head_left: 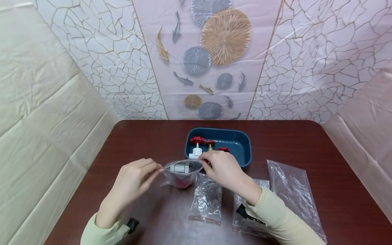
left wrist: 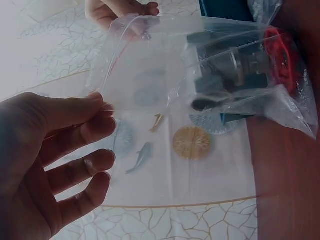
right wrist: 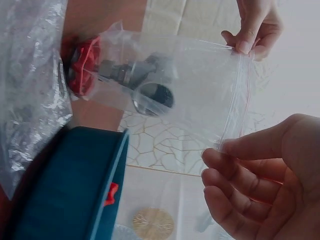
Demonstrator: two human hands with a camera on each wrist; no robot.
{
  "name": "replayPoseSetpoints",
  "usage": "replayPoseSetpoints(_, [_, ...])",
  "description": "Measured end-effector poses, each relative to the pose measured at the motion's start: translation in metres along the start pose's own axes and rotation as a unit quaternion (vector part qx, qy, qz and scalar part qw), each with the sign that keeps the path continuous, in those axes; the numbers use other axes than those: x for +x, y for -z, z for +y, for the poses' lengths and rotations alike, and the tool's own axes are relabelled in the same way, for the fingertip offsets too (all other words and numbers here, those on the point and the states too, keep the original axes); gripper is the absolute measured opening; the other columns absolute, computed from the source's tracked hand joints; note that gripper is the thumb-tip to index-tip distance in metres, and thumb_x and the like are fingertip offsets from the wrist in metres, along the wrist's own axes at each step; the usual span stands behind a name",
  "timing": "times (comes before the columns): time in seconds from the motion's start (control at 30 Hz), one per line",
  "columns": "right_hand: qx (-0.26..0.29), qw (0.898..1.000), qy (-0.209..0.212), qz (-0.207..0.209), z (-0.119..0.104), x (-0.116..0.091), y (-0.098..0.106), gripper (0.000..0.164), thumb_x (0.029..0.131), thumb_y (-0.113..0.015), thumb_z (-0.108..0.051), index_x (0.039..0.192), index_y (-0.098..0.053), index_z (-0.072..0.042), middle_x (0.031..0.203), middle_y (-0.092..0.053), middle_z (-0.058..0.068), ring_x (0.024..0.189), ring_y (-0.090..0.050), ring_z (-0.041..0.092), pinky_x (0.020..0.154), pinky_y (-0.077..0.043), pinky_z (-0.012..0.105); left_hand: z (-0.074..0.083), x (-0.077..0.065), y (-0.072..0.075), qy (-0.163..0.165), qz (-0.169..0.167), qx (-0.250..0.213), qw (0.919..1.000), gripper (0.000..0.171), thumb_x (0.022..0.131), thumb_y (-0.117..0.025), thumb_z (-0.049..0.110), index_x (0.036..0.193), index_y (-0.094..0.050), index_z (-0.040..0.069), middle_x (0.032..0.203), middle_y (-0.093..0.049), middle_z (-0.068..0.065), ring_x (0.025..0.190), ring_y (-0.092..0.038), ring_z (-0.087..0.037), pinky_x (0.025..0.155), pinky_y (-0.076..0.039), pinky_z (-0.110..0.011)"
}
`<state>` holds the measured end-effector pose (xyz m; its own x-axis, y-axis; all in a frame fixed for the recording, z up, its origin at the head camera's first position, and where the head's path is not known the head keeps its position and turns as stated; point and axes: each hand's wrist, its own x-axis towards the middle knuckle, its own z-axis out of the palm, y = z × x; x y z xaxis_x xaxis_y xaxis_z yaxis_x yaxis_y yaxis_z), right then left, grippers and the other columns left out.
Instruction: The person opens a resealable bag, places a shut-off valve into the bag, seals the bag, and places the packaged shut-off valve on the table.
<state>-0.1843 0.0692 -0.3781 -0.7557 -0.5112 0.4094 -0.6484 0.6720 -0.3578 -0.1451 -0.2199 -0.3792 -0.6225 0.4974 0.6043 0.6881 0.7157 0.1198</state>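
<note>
A clear zip bag (right wrist: 195, 85) is stretched between both hands, its mouth at the top. Inside it sits a metal valve (left wrist: 232, 65) with a red handwheel (left wrist: 282, 60) at the bottom of the bag. My left hand (head_left: 133, 180) pinches the left corner of the bag's mouth between thumb and index finger. The opposite corner is pinched by my right hand (head_left: 225, 168), thumb against index finger. In both wrist views the other fingers are loosely bent away from the plastic.
Behind the hands stands a blue tray (head_left: 242, 149) holding several valves with red handwheels, one with a white body (head_left: 196, 152). Clear bags lie on the brown table (head_left: 147, 143): one crinkled bag (head_left: 206, 200) in front of me, a large flat bag (head_left: 295, 194) at right, another under the right forearm.
</note>
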Motion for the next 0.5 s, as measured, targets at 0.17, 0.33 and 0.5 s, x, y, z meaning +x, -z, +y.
replayPoseSetpoints(0.17, [0.005, 1.000, -0.002, 0.000, -0.0022, 0.0027, 0.0048, 0.007, 0.092, -0.072, -0.013, 0.097, -0.078, -0.013, 0.081, -0.070, -0.004, 0.060, -0.054, 0.005, 0.055, -0.046, 0.028, -0.0021, 0.0027, 0.0046, 0.012, 0.003, -0.009, 0.9999, 0.011, 0.098, -0.066, 0.023, 0.091, -0.073, 0.017, 0.083, -0.064, 0.016, 0.068, -0.053, -0.002, 0.058, -0.047, -0.028])
replayPoseSetpoints(0.33, [0.016, 1.000, -0.013, -0.022, -0.0027, 0.0026, 0.0075, 0.008, 0.093, -0.071, -0.015, 0.098, -0.077, -0.013, 0.079, -0.067, -0.008, 0.057, -0.049, 0.003, 0.053, -0.043, 0.026, -0.0014, 0.0019, 0.0043, 0.021, -0.001, -0.024, 0.9995, 0.009, 0.096, -0.067, 0.021, 0.090, -0.072, 0.018, 0.082, -0.061, 0.017, 0.066, -0.051, 0.001, 0.058, -0.045, -0.025])
replayPoseSetpoints(0.5, [0.061, 0.996, -0.027, -0.063, -0.0015, -0.0013, 0.0103, 0.009, 0.094, -0.070, -0.016, 0.099, -0.076, -0.013, 0.062, -0.054, -0.012, 0.049, -0.042, 0.004, 0.048, -0.036, 0.026, 0.0012, -0.0008, 0.0026, 0.031, -0.012, -0.038, 0.9987, 0.004, 0.092, -0.072, 0.018, 0.090, -0.070, 0.021, 0.081, -0.058, 0.018, 0.065, -0.050, 0.003, 0.057, -0.043, -0.020])
